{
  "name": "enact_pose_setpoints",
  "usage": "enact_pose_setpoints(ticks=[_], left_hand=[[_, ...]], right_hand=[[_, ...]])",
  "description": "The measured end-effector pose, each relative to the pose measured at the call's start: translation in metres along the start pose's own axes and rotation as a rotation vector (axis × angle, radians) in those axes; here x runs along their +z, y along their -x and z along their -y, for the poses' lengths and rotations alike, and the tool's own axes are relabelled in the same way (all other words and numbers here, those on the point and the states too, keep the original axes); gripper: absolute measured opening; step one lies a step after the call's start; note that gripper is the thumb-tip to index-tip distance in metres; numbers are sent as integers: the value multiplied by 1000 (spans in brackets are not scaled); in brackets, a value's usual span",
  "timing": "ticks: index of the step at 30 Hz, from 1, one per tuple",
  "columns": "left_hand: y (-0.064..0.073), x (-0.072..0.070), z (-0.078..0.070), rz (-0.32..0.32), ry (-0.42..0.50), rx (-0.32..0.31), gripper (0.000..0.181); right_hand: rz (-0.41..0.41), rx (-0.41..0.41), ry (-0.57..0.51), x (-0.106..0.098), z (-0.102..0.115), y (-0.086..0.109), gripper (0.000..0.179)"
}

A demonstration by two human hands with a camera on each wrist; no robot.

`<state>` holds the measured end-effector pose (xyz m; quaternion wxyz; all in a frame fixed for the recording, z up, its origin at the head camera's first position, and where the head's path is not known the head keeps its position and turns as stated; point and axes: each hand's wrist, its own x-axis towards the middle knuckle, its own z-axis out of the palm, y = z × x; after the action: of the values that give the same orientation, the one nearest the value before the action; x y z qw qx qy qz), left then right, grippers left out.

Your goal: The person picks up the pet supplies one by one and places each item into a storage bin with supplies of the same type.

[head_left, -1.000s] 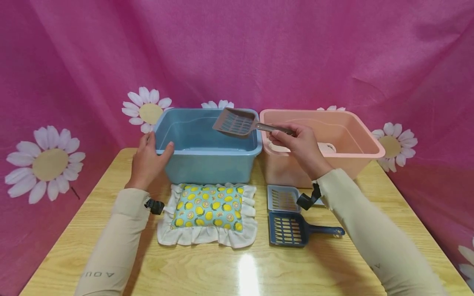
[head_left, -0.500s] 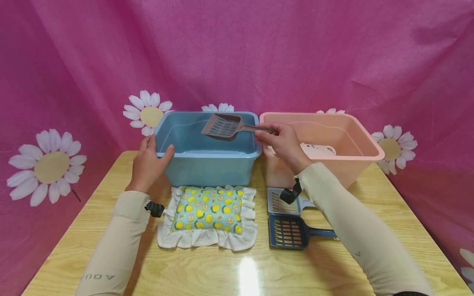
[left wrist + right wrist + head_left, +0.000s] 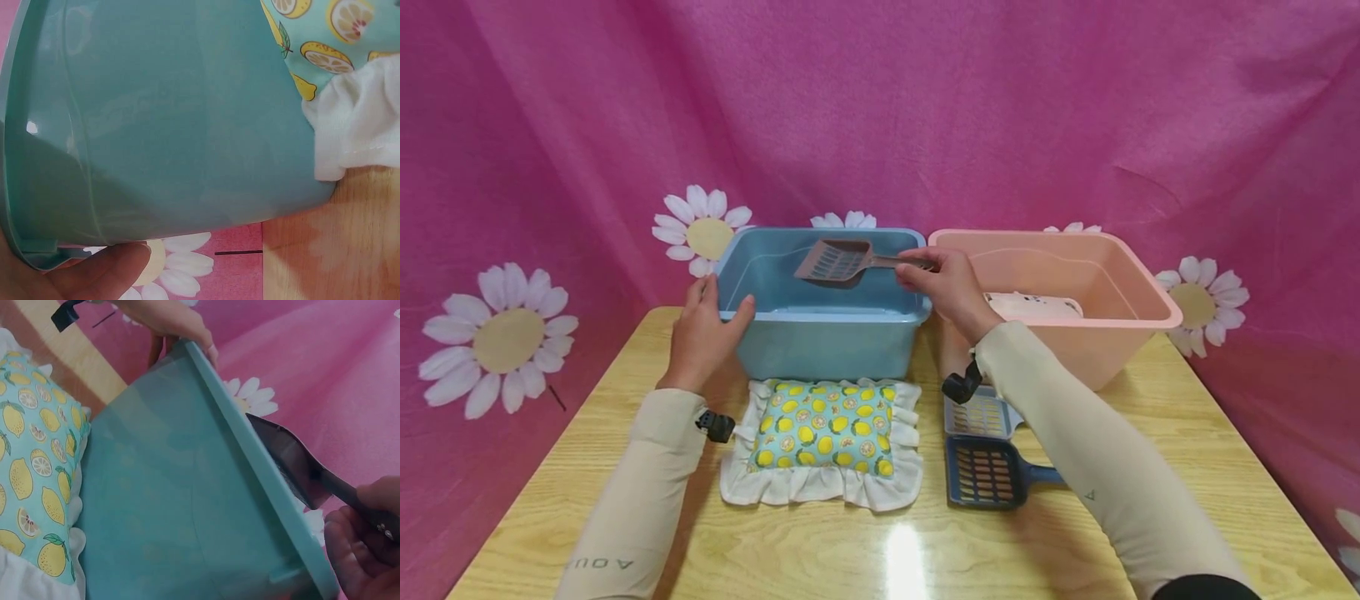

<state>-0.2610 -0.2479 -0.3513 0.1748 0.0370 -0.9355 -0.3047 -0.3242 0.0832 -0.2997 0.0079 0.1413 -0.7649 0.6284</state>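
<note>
My left hand (image 3: 700,337) grips the rim of the blue bin (image 3: 827,346) at its front left corner. In the left wrist view a finger (image 3: 122,269) curls below that rim. My right hand (image 3: 951,287) holds a brown litter scoop (image 3: 838,262) by its handle, with the slotted head over the blue bin's opening. From the right wrist, the scoop (image 3: 300,462) shows just beyond the rim, its handle between thumb and fingers. Inside the pink bin (image 3: 1120,354), beside the blue one, lies a white item with dark marks (image 3: 1033,306), partly hidden by the front wall.
A lemon-print pillow with white ruffles (image 3: 823,429) lies before the blue bin. A light grey-blue scoop (image 3: 981,414) and a dark blue scoop (image 3: 985,472) lie on the wooden table (image 3: 805,550), partly under my right arm. A pink flowered cloth (image 3: 880,108) hangs behind.
My right hand has moved left with the brown scoop, bringing its head further over the blue bin. More of the white item in the pink bin shows. My left hand stays on the rim.
</note>
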Motion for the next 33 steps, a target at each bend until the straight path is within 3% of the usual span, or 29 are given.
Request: enact_pose_setpoints(ticks=[13,20,33], left_hand=[[1,0,-2,0,-6,-4,87],[1,0,-1,-5,-13,4,85],[1,3,0,-20,-14,20,83]], right_hand=[[34,47,171,4,1,-3,29],[87,-14,232,11,4,-9,29],[147,-30,424,21,3,-14,27]])
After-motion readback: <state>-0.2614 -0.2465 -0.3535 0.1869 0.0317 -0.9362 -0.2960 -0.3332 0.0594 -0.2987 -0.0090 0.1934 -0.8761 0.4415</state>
